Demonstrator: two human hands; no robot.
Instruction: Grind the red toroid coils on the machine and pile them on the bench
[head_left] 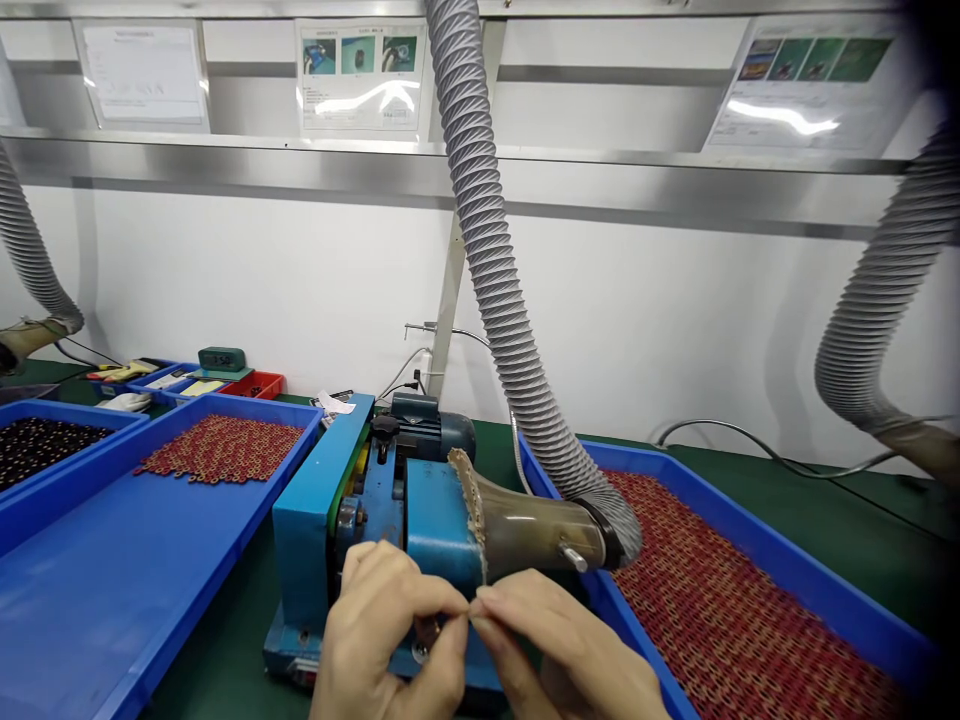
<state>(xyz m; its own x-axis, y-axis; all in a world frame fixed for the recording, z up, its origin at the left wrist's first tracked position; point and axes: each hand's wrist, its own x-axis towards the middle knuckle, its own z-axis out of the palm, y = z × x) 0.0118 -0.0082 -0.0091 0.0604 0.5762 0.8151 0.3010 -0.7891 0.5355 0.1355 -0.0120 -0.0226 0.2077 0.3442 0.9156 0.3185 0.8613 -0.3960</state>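
Observation:
My left hand (382, 640) and my right hand (562, 650) meet fingertip to fingertip in front of a small blue bench machine (375, 520). Both hands are pinched together on something tiny that I cannot make out. They hover just before the machine's front face, under a clear suction funnel (525, 525) joined to a grey ribbed hose (495, 270). A blue tray (795, 570) at the right holds a dense layer of small red parts (720, 610). A blue tray (112, 570) at the left holds a smaller patch of red parts (225, 448).
At the far left a further blue tray holds dark parts (37, 445). Small bins, a red box (255, 384) and a green clock (222, 358) stand at the back left. Two more ribbed hoses hang at the left and right edges. Cables cross the green bench (825, 500).

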